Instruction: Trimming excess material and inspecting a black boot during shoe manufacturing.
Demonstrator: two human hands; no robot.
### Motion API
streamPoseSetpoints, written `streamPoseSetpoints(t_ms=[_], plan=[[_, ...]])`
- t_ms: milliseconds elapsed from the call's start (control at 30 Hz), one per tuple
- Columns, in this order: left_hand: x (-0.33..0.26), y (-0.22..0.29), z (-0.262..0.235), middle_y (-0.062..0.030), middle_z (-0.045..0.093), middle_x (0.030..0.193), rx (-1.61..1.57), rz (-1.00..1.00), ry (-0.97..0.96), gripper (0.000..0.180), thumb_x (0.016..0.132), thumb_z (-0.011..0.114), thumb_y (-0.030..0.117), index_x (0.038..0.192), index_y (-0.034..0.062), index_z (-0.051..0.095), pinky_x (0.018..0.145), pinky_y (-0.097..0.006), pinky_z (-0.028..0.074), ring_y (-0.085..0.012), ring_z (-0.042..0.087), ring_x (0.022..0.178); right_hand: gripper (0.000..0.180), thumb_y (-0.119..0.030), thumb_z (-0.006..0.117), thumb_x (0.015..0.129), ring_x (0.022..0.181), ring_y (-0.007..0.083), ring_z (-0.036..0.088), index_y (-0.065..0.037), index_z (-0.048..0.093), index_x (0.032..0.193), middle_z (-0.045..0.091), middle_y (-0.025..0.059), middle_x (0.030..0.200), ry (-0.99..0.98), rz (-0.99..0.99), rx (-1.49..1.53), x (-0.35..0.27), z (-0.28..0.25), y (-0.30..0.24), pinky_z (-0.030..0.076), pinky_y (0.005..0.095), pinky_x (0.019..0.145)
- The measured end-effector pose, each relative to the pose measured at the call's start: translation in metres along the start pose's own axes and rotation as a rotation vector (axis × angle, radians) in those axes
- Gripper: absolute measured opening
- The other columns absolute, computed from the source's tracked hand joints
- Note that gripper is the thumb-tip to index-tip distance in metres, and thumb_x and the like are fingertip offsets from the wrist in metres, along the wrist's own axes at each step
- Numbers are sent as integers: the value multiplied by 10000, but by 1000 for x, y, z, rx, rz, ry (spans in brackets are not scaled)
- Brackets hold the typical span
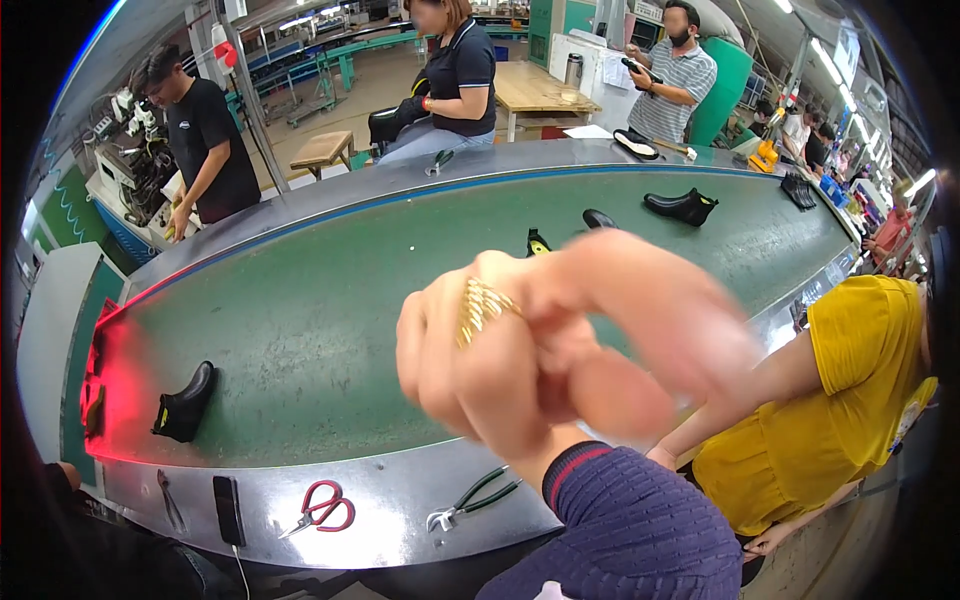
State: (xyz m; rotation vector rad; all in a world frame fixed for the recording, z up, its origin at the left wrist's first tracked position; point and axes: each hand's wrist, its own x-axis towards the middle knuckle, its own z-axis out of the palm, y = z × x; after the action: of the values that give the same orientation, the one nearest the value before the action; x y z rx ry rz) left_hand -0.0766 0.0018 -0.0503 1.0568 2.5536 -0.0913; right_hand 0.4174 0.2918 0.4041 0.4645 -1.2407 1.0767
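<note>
Raised close to the camera, my right hand [535, 345] comes out of a dark purple ribbed sleeve [640, 510] and covers the middle of the view. Its fingers are curled, with thumb and forefinger bent toward each other and smeared by motion. What they hold, if anything, is hidden. A wide gold ring [482, 308] circles one finger. Behind the hand runs a green conveyor belt [330, 300], and a black boot with yellow inside [538, 242] is partly covered by the knuckles. My left hand is out of view.
On the near metal ledge lie pincers with dark green handles [475, 500], red-handled scissors [320, 508], a phone [228, 510] and slim pliers [170, 500]. Black boots stand on the belt at left [186, 405] and far right [682, 206]. A co-worker in yellow [830, 420] stands close right; others stand across.
</note>
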Motion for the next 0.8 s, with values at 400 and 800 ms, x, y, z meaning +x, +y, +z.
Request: streamPoseSetpoints(t_ms=[400,800], plan=[[-8,-10,-11,-194,696,968,-17,33,42,407,858,584,459,1081,143,710,788,-488,504,-402,659,922,183,-326,681,870,409,69,413,-199,614,984,570,30,619,-214,85,150,11,-2,-17,293,210,367],[-4,11,-10,-192,697,959,-73,111,50,402,859,582,459,1081,150,711,776,-493,505,-405,659,911,188,-493,694,827,412,68,375,-339,590,851,483,-36,539,-548,441,174,42,-15,-46,279,219,378]])
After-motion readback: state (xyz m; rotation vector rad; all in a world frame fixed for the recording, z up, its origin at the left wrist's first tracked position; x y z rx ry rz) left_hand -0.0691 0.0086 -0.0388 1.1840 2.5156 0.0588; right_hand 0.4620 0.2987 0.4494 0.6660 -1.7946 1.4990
